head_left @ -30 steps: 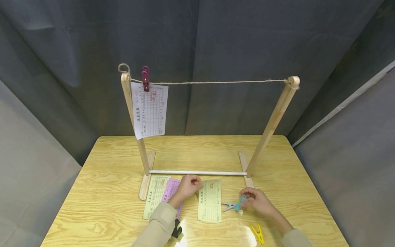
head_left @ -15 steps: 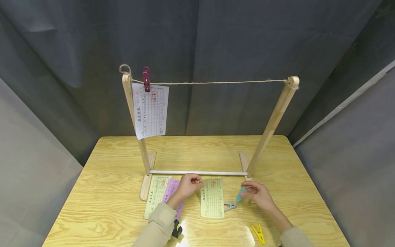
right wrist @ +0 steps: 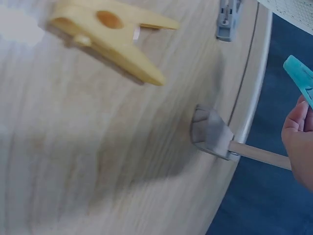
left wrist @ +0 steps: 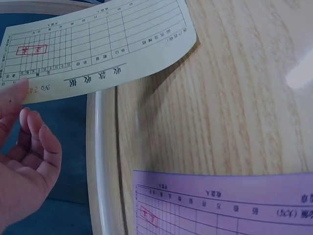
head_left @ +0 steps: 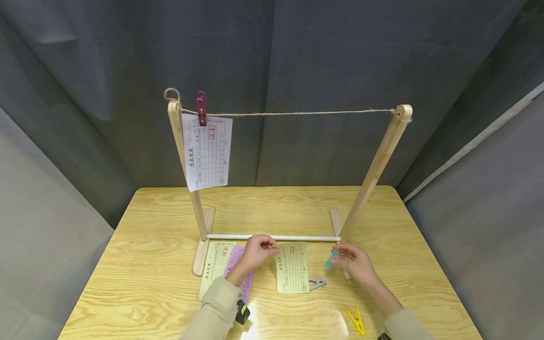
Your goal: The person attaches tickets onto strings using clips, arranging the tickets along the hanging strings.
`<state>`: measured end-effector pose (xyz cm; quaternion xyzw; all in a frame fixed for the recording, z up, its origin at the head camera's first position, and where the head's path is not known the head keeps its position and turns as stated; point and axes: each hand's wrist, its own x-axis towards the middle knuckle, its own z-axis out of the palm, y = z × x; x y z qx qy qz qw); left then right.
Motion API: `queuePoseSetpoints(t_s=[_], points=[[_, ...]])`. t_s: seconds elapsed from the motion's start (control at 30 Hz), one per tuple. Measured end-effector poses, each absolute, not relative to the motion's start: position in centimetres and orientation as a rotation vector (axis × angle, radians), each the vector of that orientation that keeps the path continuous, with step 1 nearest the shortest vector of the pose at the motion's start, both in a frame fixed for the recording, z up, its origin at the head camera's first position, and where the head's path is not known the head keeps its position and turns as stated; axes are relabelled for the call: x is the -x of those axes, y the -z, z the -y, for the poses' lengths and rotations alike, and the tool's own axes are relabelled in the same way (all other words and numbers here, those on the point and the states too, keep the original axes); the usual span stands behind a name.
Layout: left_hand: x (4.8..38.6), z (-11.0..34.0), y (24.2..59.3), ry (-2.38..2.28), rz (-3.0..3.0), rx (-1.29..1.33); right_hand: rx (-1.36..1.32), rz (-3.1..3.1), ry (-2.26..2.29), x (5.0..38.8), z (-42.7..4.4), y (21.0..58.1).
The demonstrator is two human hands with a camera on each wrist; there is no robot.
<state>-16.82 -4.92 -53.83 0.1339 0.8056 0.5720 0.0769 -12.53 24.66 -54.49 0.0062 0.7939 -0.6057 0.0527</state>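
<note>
Head view: above the wooden worktop [head_left: 272, 208], one pale-yellow paper form [head_left: 293, 273] is pinched by the left hand [head_left: 258, 250], one teal plastic clothespin [head_left: 330, 261] by the right hand [head_left: 357, 264]. Left wrist: one purple paper form [left wrist: 230, 203] is seen. Right wrist: one yellow clothespin [right wrist: 110, 39], one grey clothespin [right wrist: 226, 25] are seen.

Grey curtains [head_left: 340, 61] hang behind a wood-grain table [head_left: 136, 283].

Four papers [head_left: 293, 271] in, by and above the left hand [head_left: 256, 250]. Four clips [head_left: 331, 260]: three in or near the right hand [head_left: 356, 263], one above the left.
</note>
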Motion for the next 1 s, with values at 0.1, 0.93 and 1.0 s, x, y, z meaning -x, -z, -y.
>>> queuePoseSetpoints(t_s=[0.1,0.93,1.0], points=[[16.5,5.0,52.5,-1.742,-2.398,-0.445,0.005,-2.435,1.81,12.7,-24.5,54.0],[17.3,5.9,47.6,-1.778,-2.469,-0.553,0.401,-2.334,2.102,13.1,-23.2,49.8],[17.3,6.0,47.1,-1.8,-2.47,-0.57,0.444,-2.319,2.124,13.1,-23.1,49.5]])
